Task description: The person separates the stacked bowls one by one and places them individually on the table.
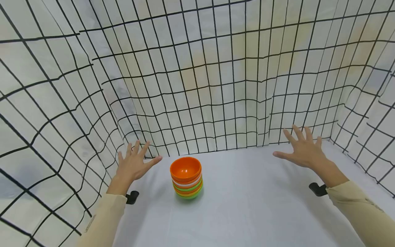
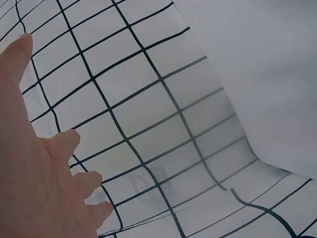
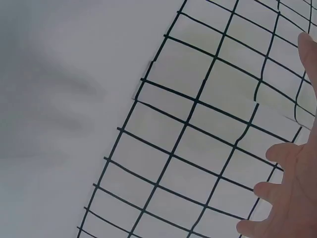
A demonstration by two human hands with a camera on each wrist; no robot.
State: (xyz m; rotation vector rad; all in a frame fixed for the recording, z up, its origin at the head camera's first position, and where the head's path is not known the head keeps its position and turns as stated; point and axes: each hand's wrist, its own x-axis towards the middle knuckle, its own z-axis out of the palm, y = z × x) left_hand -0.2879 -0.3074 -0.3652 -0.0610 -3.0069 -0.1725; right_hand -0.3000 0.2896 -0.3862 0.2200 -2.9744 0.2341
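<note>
A stack of nested bowls (image 1: 186, 176) stands upright on the white table, left of the middle in the head view. The top bowl is orange; rims of white, green, orange and yellow show beneath it. To the left of the stack, my left hand (image 1: 132, 165) is held up with its fingers spread and grips nothing. My right hand (image 1: 303, 150) is raised well to the right of the bowls, fingers likewise spread, nothing in it. Both wrist views show only the hands' spread fingers before the grid cloth, with no bowl in sight.
White cloth with black grid lines (image 1: 216, 85) walls the table at the back, left and right. The white tabletop (image 1: 240, 206) reaches from the back wall toward me. A small black wrist mount (image 1: 132, 197) sits by the left cuff, another black mount (image 1: 318, 189) by the right.
</note>
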